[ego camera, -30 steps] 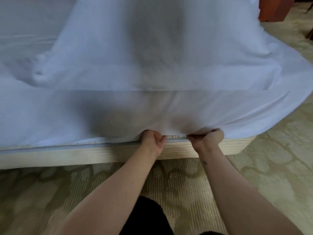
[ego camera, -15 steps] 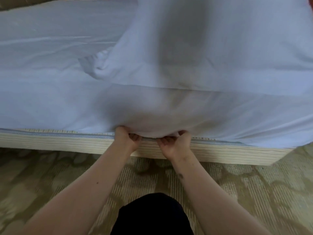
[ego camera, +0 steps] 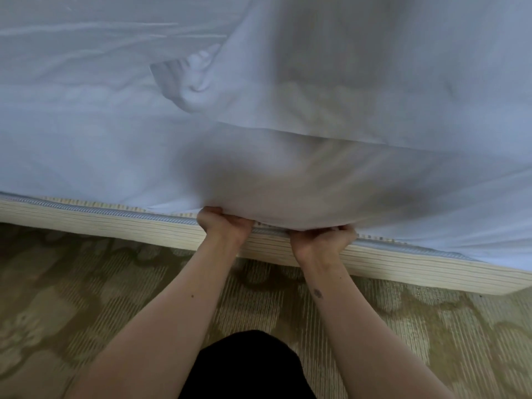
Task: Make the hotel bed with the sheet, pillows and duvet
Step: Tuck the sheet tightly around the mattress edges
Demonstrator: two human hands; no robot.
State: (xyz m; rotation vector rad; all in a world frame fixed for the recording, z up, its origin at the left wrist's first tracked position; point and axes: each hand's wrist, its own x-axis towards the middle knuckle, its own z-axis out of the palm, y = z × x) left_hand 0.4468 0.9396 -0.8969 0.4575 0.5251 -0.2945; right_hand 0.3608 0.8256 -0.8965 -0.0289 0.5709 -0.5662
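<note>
We are gripping the lower edge of the thin white sheet point(ego camera: 288, 182), our left hand point(ego camera: 224, 226) and right hand point(ego camera: 322, 240) each curling tight on the soft cloth, near each other. The sheet is draping in blurred folds over the bed's side, above the pale, ridged wooden frame point(ego camera: 115, 228) and patterned carpet point(ego camera: 86, 283).

This is a bedroom, and by its plain fittings most likely a hotel or guest room. A white sheet point(ego camera: 109, 145) is spread across a wide mattress point(ego camera: 86, 206) that fills the upper part of the view, its corded edge showing just below the cloth. The mattress lies on a low, pale, wood-grained bed base point(ego camera: 86, 226). All the floor in view is covered by carpet point(ego camera: 72, 298) in olive and beige with a large swirling pattern, much like that found in hotel rooms.
</note>
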